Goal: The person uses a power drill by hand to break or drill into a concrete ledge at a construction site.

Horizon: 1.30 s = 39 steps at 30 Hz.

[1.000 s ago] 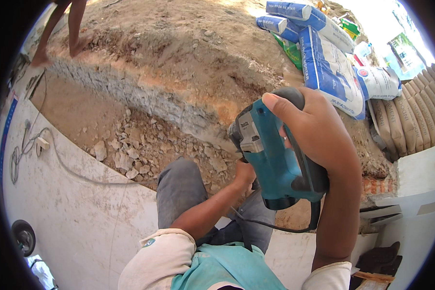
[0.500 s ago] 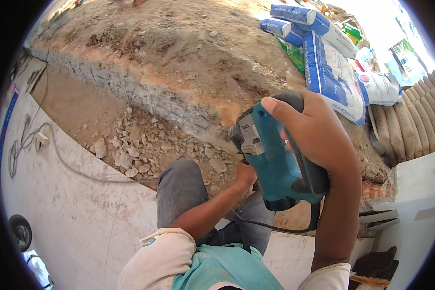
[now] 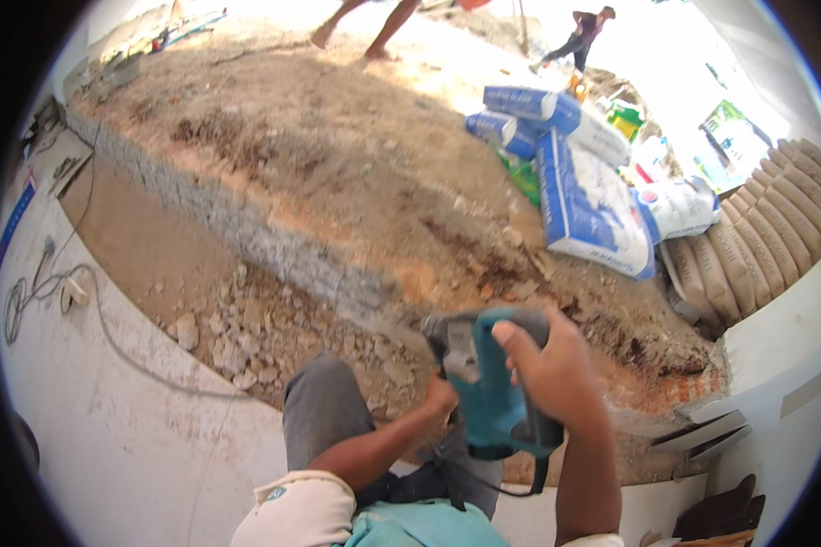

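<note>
The teal power tool [image 3: 476, 412] is at five o'clock from the middle of the view, in front of the person's trunk. The right hand [image 3: 561, 366] comes to it from behind: its grip is wrapped around the rear handle, with the thumb lying over the top, probably because this rear end needs guiding. The left hand [image 3: 441, 398] is at the tool's front; its grip appears to grasp a side handle, mostly hidden, and I judge that this supports the weight there. Two hands set apart like this should resist twisting. I cannot tell where the working tip is.

The bent left knee [image 3: 327, 392], at seven o'clock, perhaps gives a stable posture. The cord [image 3: 520, 493] hangs from the handle toward the lap, which leaves the tool's front free of it. The rough stone edge [image 3: 310, 264] runs from ten o'clock almost to the tool, with broken rubble [image 3: 246, 342] at eight o'clock below it. Blue-and-white bags [image 3: 586, 210] lie at two o'clock; brown sacks [image 3: 743, 251] lean in a close row at three o'clock, seemingly to save space.
</note>
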### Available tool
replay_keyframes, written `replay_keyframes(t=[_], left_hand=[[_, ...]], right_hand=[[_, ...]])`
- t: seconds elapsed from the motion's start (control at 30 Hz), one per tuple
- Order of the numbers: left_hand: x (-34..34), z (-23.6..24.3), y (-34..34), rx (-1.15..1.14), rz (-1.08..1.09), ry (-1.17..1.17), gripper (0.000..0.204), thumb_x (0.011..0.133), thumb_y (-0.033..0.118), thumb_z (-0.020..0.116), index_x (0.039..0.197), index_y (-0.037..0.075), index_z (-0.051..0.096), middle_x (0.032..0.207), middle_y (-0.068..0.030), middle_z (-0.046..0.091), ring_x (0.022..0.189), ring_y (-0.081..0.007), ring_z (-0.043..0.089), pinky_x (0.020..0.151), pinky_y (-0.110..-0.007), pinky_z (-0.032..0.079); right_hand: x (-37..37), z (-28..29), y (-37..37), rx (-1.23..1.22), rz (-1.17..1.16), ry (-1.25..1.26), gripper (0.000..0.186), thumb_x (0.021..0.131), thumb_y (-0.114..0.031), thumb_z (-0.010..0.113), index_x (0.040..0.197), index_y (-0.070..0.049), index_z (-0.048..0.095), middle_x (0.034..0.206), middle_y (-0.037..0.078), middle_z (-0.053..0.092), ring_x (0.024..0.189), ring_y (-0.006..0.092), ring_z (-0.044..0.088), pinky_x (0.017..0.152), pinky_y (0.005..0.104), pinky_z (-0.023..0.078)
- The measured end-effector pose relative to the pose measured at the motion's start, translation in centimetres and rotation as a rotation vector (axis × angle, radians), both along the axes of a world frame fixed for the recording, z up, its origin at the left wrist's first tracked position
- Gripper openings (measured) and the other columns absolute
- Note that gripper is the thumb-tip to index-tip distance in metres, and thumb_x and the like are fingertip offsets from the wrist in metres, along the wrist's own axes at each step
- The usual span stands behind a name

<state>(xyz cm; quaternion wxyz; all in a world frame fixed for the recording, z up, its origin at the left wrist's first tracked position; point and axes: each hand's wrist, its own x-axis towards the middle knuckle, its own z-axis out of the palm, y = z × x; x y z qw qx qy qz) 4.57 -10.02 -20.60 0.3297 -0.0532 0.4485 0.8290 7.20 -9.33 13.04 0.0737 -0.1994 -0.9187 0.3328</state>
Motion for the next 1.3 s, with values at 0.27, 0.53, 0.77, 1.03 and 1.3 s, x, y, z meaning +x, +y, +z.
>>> replay_keyframes(t=[0.27, 0.53, 0.77, 1.03, 1.3], left_hand=[[1.9, -0.9, -1.4, -0.13, -0.129, 0.171, 0.037, 0.08, 0.019, 0.078, 0.109, -0.002, 0.07, 0.105, -0.0099, 0.073, 0.091, -0.0172, 0.067, 0.076, -0.034, 0.052], [3.2, 4.3, -3.6, -0.149, -0.056, 0.105, 0.027, 0.089, 0.024, 0.068, 0.083, -0.002, 0.066, 0.063, -0.0081, 0.062, 0.043, -0.0151, 0.055, 0.039, -0.033, 0.039], [2.6, 4.4, -4.2, -0.097, -0.015, 0.033, 0.026, 0.09, 0.021, 0.067, 0.081, -0.002, 0.063, 0.059, -0.0079, 0.059, 0.04, -0.0153, 0.052, 0.037, -0.033, 0.038], [1.7, 5.4, -2.6, -0.103, -0.02, -0.021, 0.022, 0.089, 0.02, 0.068, 0.088, -0.002, 0.065, 0.061, -0.0073, 0.06, 0.041, -0.0159, 0.053, 0.038, -0.032, 0.039], [0.9, 4.3, -2.5, -0.009, 0.027, 0.091, 0.03, 0.086, 0.013, 0.073, 0.109, -0.005, 0.068, 0.104, -0.0112, 0.072, 0.088, -0.0183, 0.068, 0.073, -0.034, 0.054]], right_hand=[[7.1, -0.3, -1.6, -0.092, -0.213, -0.016, 0.054, 0.089, -0.047, 0.07, 0.101, 0.005, 0.06, 0.087, 0.024, 0.068, 0.085, 0.0378, 0.069, 0.075, 0.0435, 0.052], [8.1, 1.3, -3.3, -0.141, -0.18, 0.101, 0.044, 0.09, -0.041, 0.073, 0.096, 0.001, 0.061, 0.075, 0.009, 0.064, 0.065, 0.0181, 0.063, 0.061, 0.0319, 0.049], [6.2, 0.9, -4.7, -0.113, -0.111, 0.102, 0.041, 0.09, -0.038, 0.073, 0.096, 0.001, 0.06, 0.072, 0.005, 0.061, 0.062, 0.0129, 0.06, 0.058, 0.0278, 0.047], [4.3, 1.9, -2.3, -0.161, -0.121, 0.076, 0.042, 0.09, -0.038, 0.073, 0.102, 0.001, 0.063, 0.077, 0.007, 0.065, 0.063, 0.0122, 0.061, 0.059, 0.0279, 0.049], [4.0, 2.5, -1.4, -0.016, -0.064, 0.008, 0.054, 0.089, -0.043, 0.072, 0.109, 0.005, 0.061, 0.086, 0.016, 0.07, 0.076, 0.0229, 0.069, 0.07, 0.0348, 0.053]])
